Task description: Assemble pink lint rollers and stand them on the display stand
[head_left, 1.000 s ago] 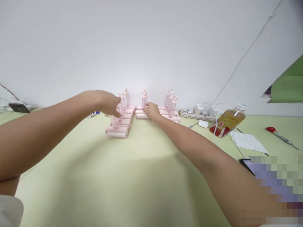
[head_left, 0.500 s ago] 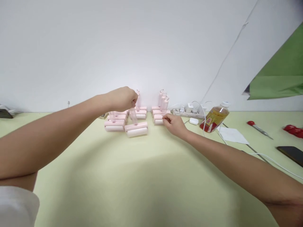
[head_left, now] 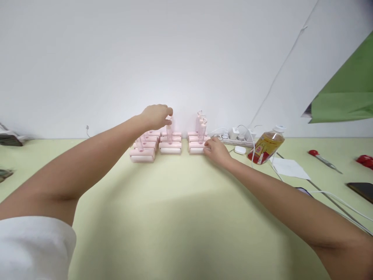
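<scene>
Pink lint rollers with white rolls and clear-pink handles stand upright in three rows. My left hand (head_left: 157, 116) is at the top of the handle of the front lint roller (head_left: 170, 148) in the middle row. Its thumb and forefinger lie loosely around that handle, with a small gap showing between the tips. At the right row, my right hand (head_left: 218, 152) has curled fingers closed on the right end of the front lint roller (head_left: 196, 148). The left row's front lint roller (head_left: 142, 156) sits below my left forearm, which hides part of that row.
Behind the right hand lies a power strip (head_left: 246, 143) with white plugs and cables. A bottle of amber drink (head_left: 266, 146), a white paper (head_left: 291, 168), a red-handled screwdriver (head_left: 325, 160) and a dark phone (head_left: 361, 190) are farther right. A white wall backs the table.
The lint roller in my left hand went from tilted in front of the middle row to upright and lined up in it. My left fingers have loosened. My right hand stays by its row.
</scene>
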Available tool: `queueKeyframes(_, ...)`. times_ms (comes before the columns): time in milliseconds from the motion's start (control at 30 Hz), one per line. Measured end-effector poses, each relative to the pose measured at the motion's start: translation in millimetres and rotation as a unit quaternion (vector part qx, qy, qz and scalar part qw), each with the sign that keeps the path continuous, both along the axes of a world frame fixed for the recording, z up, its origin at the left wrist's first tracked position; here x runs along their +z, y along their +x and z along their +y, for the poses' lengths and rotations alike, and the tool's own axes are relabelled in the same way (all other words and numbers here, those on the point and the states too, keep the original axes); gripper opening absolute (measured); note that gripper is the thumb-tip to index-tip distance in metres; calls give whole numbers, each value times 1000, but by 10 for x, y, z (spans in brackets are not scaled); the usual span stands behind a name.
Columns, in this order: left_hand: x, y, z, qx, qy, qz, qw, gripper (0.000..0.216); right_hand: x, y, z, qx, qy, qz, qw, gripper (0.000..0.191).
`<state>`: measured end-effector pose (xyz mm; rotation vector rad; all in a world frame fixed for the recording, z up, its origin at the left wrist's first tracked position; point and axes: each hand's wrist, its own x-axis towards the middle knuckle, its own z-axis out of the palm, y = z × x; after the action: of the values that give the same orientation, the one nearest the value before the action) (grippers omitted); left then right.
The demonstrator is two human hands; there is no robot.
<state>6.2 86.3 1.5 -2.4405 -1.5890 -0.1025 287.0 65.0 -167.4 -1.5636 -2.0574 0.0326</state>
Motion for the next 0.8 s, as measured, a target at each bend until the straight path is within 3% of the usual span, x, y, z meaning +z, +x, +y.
queueKeyframes(100,-4,-308,-264,58,71,-112,990,40,-16,-28,20,6,8,7,1000,20)
queueKeyframes(167,-87,-566,-428,132,112,-201,964,42,-29,-50,33,13,15,11,1000,18)
queueKeyframes(267,-342,-892,-563,222,58,-291,929,54,-47,-86,57,22,18,14,999,17)
queueKeyframes(333,-542,-998,-577,208,-19,-306,929,51,-52,-108,78,27,19,12,999,16)
queueKeyframes(433,-733,-979,-559,172,-32,-317,932,35,-46,-139,100,30,17,11,999,16)
queueKeyframes(600,-665,-822,-596,143,-25,-329,933,41,-13,-190,62,36,13,24,999,17)
queueKeyframes(700,-646,-852,-604,119,-51,-337,932,41,-17,-180,71,-9,43,94,995,35)
queueKeyframes(800,-795,-990,-556,90,-53,-386,917,42,-67,-138,186,-73,15,257,963,62)
